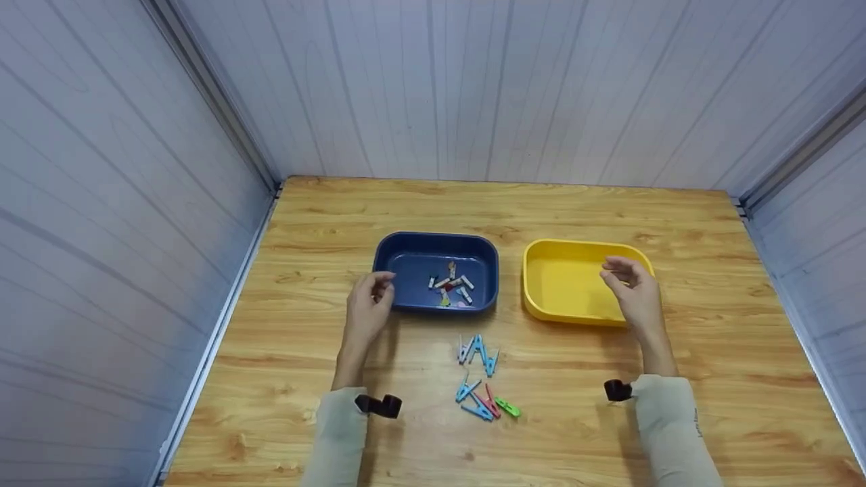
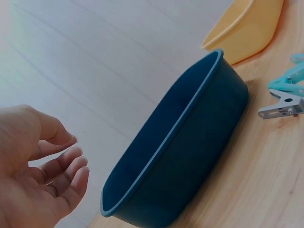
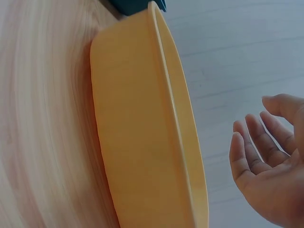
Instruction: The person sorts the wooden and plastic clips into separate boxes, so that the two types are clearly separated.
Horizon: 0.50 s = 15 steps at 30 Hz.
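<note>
My left hand (image 1: pixel 369 304) hovers by the left end of the dark blue tray (image 1: pixel 436 311), its fingers loosely bent with nothing between them. In the left wrist view a gap shows between that hand (image 2: pixel 47 166) and the tray's rim (image 2: pixel 164 142). Over the right end of the yellow tray (image 1: pixel 531 297) my right hand (image 1: pixel 639 297) is held with relaxed, spread fingers, holding nothing. The right wrist view has the hand (image 3: pixel 270 156) above the yellow tray's wall (image 3: pixel 135 118). Several small pale clips (image 1: pixel 465 295) with coloured bits lie inside the blue tray.
Several plastic clothespins lie on the wooden table (image 1: pixel 561 433) in front of the trays: blue ones (image 1: pixel 477 346), a pink one (image 1: pixel 492 400), a green one (image 1: pixel 507 407) and a pale one (image 1: pixel 464 350). Panelled walls (image 1: pixel 460 88) stand behind and at both sides.
</note>
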Motion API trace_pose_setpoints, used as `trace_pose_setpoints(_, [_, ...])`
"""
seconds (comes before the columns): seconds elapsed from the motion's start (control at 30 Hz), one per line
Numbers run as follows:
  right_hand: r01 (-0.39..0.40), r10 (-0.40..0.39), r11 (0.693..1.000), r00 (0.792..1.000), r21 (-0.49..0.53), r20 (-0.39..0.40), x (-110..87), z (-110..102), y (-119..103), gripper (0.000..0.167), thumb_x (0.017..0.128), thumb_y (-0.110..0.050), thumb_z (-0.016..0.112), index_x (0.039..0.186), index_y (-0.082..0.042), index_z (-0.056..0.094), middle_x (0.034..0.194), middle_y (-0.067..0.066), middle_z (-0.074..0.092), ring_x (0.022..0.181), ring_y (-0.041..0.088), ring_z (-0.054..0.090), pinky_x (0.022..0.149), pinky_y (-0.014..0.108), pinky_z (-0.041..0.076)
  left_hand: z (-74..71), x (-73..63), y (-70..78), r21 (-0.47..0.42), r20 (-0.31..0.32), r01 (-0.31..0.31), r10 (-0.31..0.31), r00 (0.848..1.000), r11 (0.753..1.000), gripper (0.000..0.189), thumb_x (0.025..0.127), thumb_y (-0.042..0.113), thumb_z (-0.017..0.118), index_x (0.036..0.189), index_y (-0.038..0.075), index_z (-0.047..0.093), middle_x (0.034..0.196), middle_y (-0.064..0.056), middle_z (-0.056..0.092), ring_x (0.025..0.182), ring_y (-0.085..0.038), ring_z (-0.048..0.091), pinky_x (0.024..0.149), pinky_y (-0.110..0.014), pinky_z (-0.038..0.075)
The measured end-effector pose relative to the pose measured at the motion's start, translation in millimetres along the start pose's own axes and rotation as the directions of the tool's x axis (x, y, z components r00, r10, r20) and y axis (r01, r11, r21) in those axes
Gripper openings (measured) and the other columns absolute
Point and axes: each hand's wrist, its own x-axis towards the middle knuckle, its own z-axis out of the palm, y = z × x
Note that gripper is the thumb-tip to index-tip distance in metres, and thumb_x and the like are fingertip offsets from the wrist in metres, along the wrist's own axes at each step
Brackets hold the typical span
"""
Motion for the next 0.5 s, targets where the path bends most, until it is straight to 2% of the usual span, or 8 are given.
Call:
trace_pose_setpoints(0.23, [-0.008, 0.007, 1.000, 0.999, -0.027, -0.050, 4.5, -14, 7, 0.038, 0.091, -0.007, 0.063, 0.123, 0.010, 0.053, 0.106, 0.007, 0.063, 0.091, 0.007, 0.058, 0.078, 0.011, 0.046, 1.8, -3.8, 0.6, 0.022, 0.015, -0.014, 0.013, 1.000, 1.000, 0.020, 0.086, -0.002, 0.059, 0.105, 0.000, 0.067, 0.093, -0.012, 0.061, 0.081, -0.017, 0.056, 0.069, -0.018, 0.045])
trace_pose_setpoints(0.33, [-0.010, 0.006, 0.998, 0.997, -0.058, -0.075, 11.2, -22, 25, 0.039, 0.091, -0.012, 0.064, 0.124, 0.006, 0.054, 0.105, -0.001, 0.063, 0.092, 0.004, 0.057, 0.079, 0.011, 0.045, 2.5, -5.6, 0.3, 0.028, 0.024, -0.028, 0.028, 0.999, 0.999, 0.020, 0.086, -0.003, 0.059, 0.104, -0.001, 0.067, 0.092, -0.012, 0.060, 0.081, -0.017, 0.055, 0.069, -0.018, 0.045])
trace_pose_setpoints(0.5, [-0.039, 0.025, 0.993, 0.992, -0.107, -0.127, 20.0, -33, 52, 0.041, 0.091, -0.017, 0.065, 0.126, 0.002, 0.055, 0.101, -0.015, 0.059, 0.092, -0.001, 0.056, 0.081, 0.009, 0.044, 3.8, -9.7, -1.4, 0.041, 0.055, -0.011, 0.009, 0.998, 0.999, 0.019, 0.087, -0.001, 0.060, 0.105, -0.001, 0.066, 0.092, -0.010, 0.059, 0.081, -0.016, 0.054, 0.069, -0.020, 0.045])
